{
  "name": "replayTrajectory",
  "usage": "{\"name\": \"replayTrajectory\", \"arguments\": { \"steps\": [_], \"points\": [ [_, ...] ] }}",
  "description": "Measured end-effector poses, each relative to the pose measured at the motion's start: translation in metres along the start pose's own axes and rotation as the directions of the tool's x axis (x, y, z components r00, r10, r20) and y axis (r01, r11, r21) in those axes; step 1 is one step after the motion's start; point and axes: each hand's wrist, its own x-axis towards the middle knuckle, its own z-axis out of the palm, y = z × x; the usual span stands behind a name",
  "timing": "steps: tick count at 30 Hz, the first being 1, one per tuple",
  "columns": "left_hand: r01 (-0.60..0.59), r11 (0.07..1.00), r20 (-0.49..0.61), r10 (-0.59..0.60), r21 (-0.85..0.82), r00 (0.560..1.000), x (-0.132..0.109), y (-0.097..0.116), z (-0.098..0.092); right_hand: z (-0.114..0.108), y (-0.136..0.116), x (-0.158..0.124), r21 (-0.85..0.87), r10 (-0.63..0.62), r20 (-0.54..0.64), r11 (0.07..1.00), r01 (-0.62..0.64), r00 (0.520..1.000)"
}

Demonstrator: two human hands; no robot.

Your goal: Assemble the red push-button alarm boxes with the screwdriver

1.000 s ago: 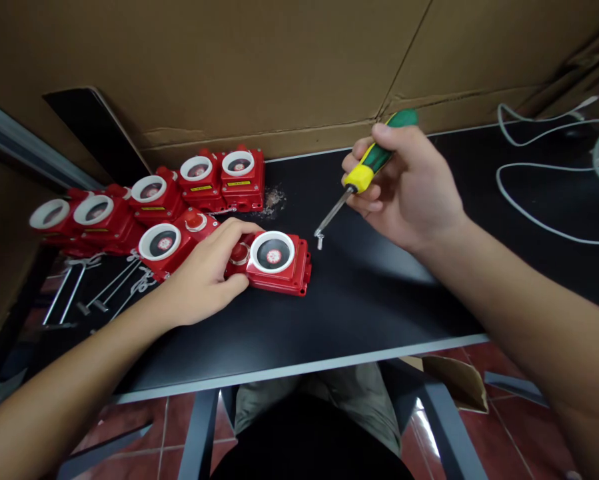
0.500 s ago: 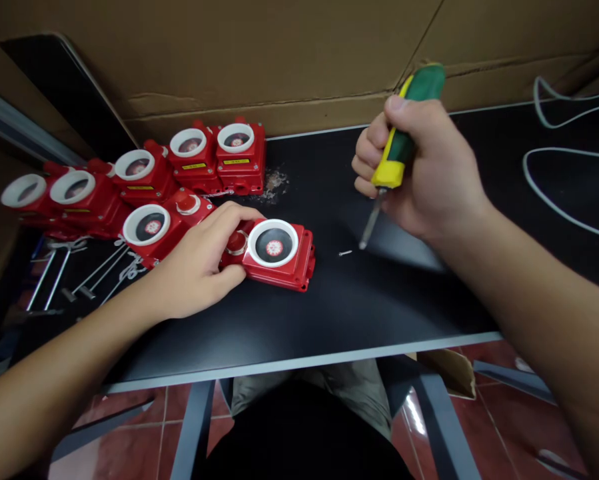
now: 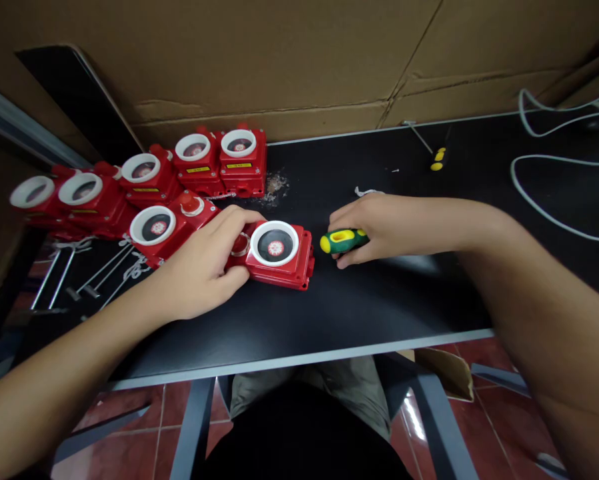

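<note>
A red box (image 3: 299, 265) with a white-ringed round window lies on the black table (image 3: 279, 333). My left hand (image 3: 204, 267) is wrapped round its left part, over a red knob. Just right of the box, my right hand (image 3: 374, 227) is closed on a green and yellow screwdriver (image 3: 346, 239). The handle end points left, and the shaft is hidden under the hand. Another red box (image 3: 172, 230) with a red knob sits behind my left hand.
Several red boxes (image 3: 242, 163) stand in a row at the back left, by metal rods (image 3: 62, 277). A small yellow-handled screwdriver (image 3: 438, 159), a small screw (image 3: 395, 171) and a white cable (image 3: 539, 159) lie at the right. Cardboard (image 3: 279, 60) stands behind.
My right hand has come down and left with the screwdriver, which has turned from upright to lying flat. The small screw near its tip is now out of sight. My left hand stays on the box.
</note>
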Motion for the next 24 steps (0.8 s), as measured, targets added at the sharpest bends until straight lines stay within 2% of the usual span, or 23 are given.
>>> {"name": "replayTrajectory", "arguments": {
  "steps": [4,7,11,13,20,24],
  "points": [
    [-0.004,1.0,-0.005,0.004,-0.01,1.0,0.0,0.001,0.0,-0.004,-0.005,-0.001,0.02,-0.021,-0.028,1.0,0.021,0.999],
    [0.005,1.0,0.001,-0.005,-0.009,1.0,0.0,0.001,-0.001,-0.011,-0.01,-0.007,0.16,-0.001,-0.172,0.987,0.029,0.985],
    [0.001,1.0,0.004,-0.001,-0.004,1.0,0.001,0.001,0.0,-0.007,-0.021,-0.005,0.362,0.043,-0.433,0.923,0.13,0.9],
    [-0.007,1.0,0.002,0.007,0.0,1.0,0.001,0.001,0.0,-0.001,-0.026,-0.001,0.397,0.056,-0.511,0.9,0.178,0.858],
    [-0.008,1.0,0.006,0.008,0.012,1.0,0.0,0.0,0.0,0.016,-0.029,0.008,0.312,-0.019,-0.562,0.921,0.233,0.827],
    [-0.003,1.0,0.002,0.003,0.025,1.0,0.0,-0.003,0.002,0.019,-0.022,0.013,0.131,-0.168,-0.508,0.954,0.269,0.844]
  ]
}}
